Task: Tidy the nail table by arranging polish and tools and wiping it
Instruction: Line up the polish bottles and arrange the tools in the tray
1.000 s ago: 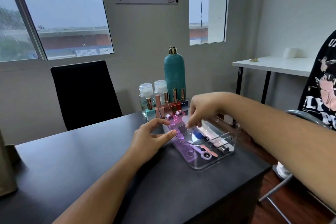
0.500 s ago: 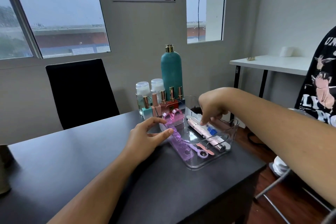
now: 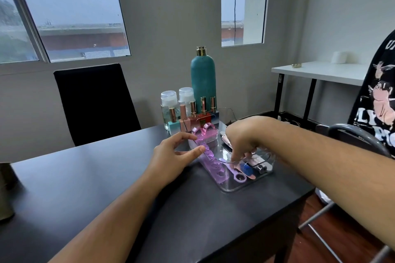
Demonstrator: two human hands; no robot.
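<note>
A clear plastic tray [image 3: 245,187] sits at the right end of the black table [image 3: 85,188]. It holds a purple toe separator [image 3: 213,167], a purple ring-ended tool [image 3: 239,177], a pink nail file [image 3: 250,175], a blue item [image 3: 246,169] and a pink pen-like tool [image 3: 226,141]. My left hand [image 3: 175,156] rests against the tray's left side, thumb on the rim. My right hand [image 3: 241,141] reaches down into the tray, fingertips among the tools; whether they pinch anything is hidden. Behind stand nail polish bottles [image 3: 192,118], a tall teal bottle [image 3: 203,79] and two white-capped clear bottles [image 3: 168,107].
A black chair [image 3: 96,102] stands behind the table at the left. At the right are a white side table [image 3: 320,72], a person in a black printed shirt [image 3: 380,102] and a metal chair frame [image 3: 352,136]. A dull object [image 3: 4,188] sits at the table's left edge.
My right hand has moved from the tray's back, near the pink pen-like tool, toward its front part. My left hand stays at the tray's left side. The blue item now lies nearer the front.
</note>
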